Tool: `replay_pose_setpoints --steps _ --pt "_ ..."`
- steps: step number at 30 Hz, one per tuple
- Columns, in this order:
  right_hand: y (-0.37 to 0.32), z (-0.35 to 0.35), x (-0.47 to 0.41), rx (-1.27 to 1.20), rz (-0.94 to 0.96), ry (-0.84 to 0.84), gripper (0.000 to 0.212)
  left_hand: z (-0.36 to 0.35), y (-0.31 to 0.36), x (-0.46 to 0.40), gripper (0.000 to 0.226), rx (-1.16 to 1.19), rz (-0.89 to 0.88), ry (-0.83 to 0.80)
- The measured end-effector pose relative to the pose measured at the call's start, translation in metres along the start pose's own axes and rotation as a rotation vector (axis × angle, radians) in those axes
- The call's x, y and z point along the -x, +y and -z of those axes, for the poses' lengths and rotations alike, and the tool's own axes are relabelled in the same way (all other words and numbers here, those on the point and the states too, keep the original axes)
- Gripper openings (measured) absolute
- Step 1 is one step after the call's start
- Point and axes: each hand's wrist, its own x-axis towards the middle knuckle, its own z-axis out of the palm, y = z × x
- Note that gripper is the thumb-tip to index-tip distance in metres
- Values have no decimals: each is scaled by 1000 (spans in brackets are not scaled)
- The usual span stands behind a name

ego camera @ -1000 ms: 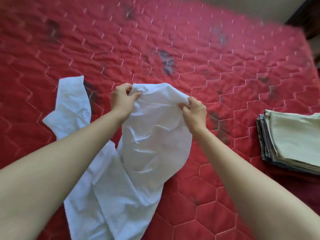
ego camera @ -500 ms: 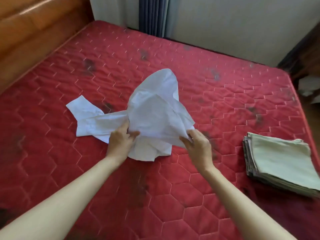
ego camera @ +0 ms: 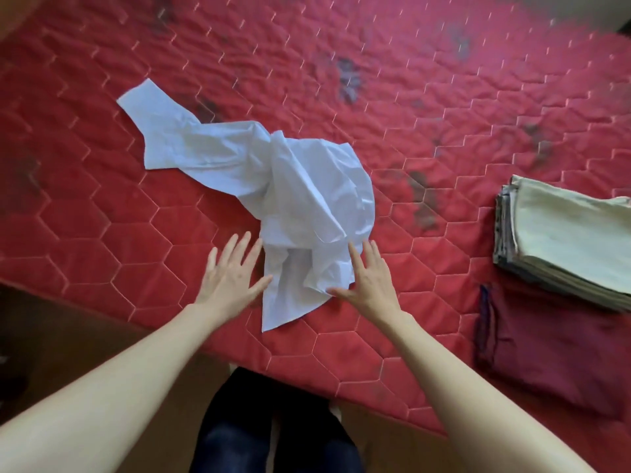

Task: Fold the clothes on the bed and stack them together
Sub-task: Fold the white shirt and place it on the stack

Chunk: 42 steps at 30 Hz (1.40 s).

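Both hands are spread flat with straight fingers, holding nothing, low over the red quilted bed (ego camera: 426, 107), which fills most of the view. Across its middle lies the white garment (ego camera: 293, 199), crumpled and unfolded, one long end trailing away to the far left and a narrow corner pointing toward the near edge. At the right edge sits a stack of folded clothes (ego camera: 566, 240), pale green on top with greyer layers showing along its side, well apart from the white garment. Just in front of that stack lies a dark red cloth (ego camera: 546, 353), flat on the bed with a dark cord along its left side. The left hand (ego camera: 232, 278) is just beside the garment's near left edge, its thumb touching or nearly touching the fabric. The right hand (ego camera: 367, 278) is at the near right edge, forefinger and thumb resting on the cloth.
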Motion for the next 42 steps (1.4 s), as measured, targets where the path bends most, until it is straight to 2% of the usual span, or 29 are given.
replay_pose_setpoints --steps 3,6,13,18,20,22,23,25,26,27,28,30,31,32,38,42 --pt "-15 16 -43 26 29 94 96 25 10 -44 70 22 -27 58" --pt "-32 30 -91 3 24 110 85 48 8 -95 65 4 -44 90" --pt "-72 43 -214 21 45 114 68 77 -51 -215 59 -15 -104 83" --pt "-97 31 -300 129 53 11 79 73 -101 -294 58 -252 -181 31" --pt "-104 21 -324 131 79 -19 81 70 -110 -317 59 -303 -262 -12" --pt "-105 15 -338 119 64 -53 75 65 -113 -336 64 -330 -373 -57" --pt "-105 13 -341 108 55 -73 65 62 -114 -343 65 -343 -413 -93" --pt "-104 12 -340 41 41 4 18 62 -111 -351 54 -380 -477 -154" --pt "-104 12 -333 -4 37 77 17 63 -108 -352 42 -359 -518 -152" --pt "-104 13 -325 -35 46 155 29 63 -104 -349 28 -305 -579 -80" --pt "-102 13 -315 -59 64 245 29 62 -102 -345 16 -254 -671 77" --pt "-97 15 -290 -40 137 411 12 64 -103 -327 23 -193 -796 448" --pt "-94 16 -274 -24 179 463 4 64 -105 -316 26 -171 -781 553" --pt "-91 16 -259 -23 207 500 7 63 -108 -301 25 -172 -756 600" --pt "-81 7 -165 -5 260 534 11 46 -106 -194 17 -108 -610 616" --pt "-67 -12 -105 34 220 503 14 13 -113 -125 13 -88 -499 492"
